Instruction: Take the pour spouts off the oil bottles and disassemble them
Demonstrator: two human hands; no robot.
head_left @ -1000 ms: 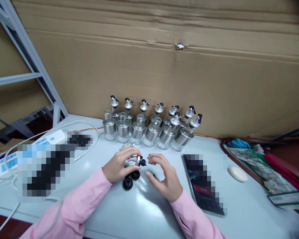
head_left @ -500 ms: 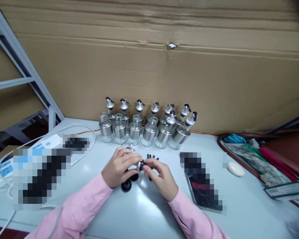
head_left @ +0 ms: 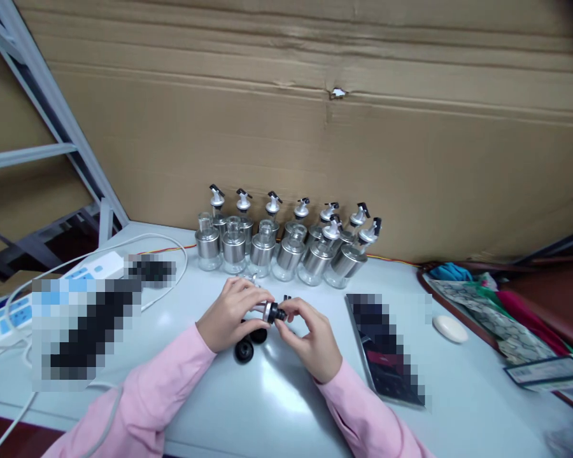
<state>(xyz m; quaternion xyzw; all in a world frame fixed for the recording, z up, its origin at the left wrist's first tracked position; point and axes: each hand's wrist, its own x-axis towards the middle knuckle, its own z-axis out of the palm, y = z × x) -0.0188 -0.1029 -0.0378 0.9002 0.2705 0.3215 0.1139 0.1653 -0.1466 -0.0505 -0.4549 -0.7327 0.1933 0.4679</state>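
My left hand [head_left: 229, 315] is closed around the silver part of a bottle pour spout [head_left: 273, 312], its black ribbed stopper end pointing right. Thumb and fingertips of my right hand [head_left: 315, 337] pinch that black end. Just under my left fingers lie black round caps [head_left: 244, 351], partly covered by the hand. A few small black strips [head_left: 287, 298] show behind my right fingertips. Beyond my left hand, a silver piece [head_left: 254, 278] is mostly hidden. Glass bottles with metal sleeves [head_left: 233, 243] stand in two rows; several front ones have bare necks, while others carry silver spouts with black levers [head_left: 332, 228].
A cardboard sheet [head_left: 291, 140] rises behind the bottles. On the left are a white power strip [head_left: 107, 264], cables and a blurred dark object. At right lie a dark flat panel [head_left: 391, 369], a white oval object [head_left: 450, 329] and piled fabric [head_left: 501, 312].
The pour spout has turned so its black stopper end shows more, between the two hands. My view has shifted slightly; the bottles stand as before.
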